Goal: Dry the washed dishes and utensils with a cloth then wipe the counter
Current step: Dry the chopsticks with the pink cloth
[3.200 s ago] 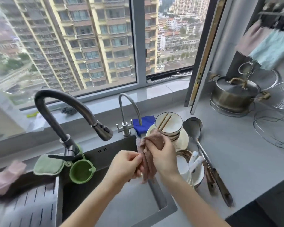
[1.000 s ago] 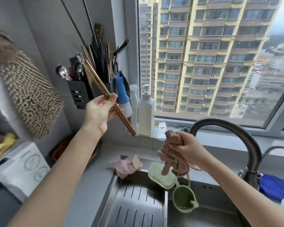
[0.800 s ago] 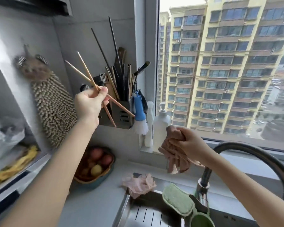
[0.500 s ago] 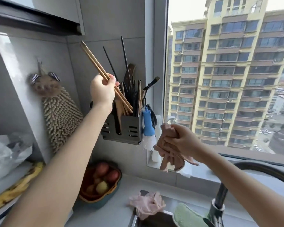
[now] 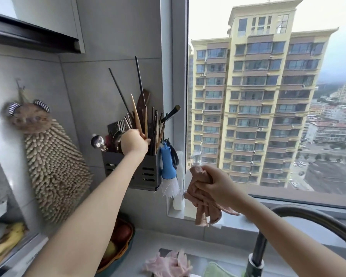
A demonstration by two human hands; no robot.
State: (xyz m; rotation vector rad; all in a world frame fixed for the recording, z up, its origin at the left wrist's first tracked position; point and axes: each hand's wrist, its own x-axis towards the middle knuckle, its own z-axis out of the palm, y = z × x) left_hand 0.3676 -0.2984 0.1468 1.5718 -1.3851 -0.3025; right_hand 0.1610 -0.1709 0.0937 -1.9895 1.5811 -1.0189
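Grey tiled walls [image 5: 108, 33] are joined at a corner, with a cabinet [image 5: 48, 15] hung above. A tall window [image 5: 208, 19] is filled by a yellow tower block [image 5: 258, 100]. Overcast daylight is cast over the grey counter [image 5: 148, 238].

Pink-brown cloth [image 5: 203, 198], black utensil rack [image 5: 144, 172], blue-handled brush w/ white bristles [image 5: 168, 172], beige shaggy towel [image 5: 52, 168] w/ striped ears, pale wood chopsticks [image 5: 137, 114]
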